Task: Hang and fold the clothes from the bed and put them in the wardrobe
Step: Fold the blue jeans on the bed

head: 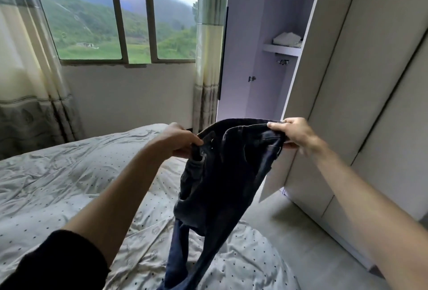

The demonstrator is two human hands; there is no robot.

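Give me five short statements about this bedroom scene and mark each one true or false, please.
1. Both hands hold the dark jeans by the waistband. True: the left hand and the right hand each grip one side of it.
2. The jeans lie flat on the bed. False: they hang in the air, and only the legs reach down to the bed.
3. The wardrobe door is closed. False: it stands open and the inside shows.
4. Folded light clothes lie on the wardrobe shelf. True.
5. The curtains cover the window completely. False: the curtains are drawn aside, and green hills show through the window.
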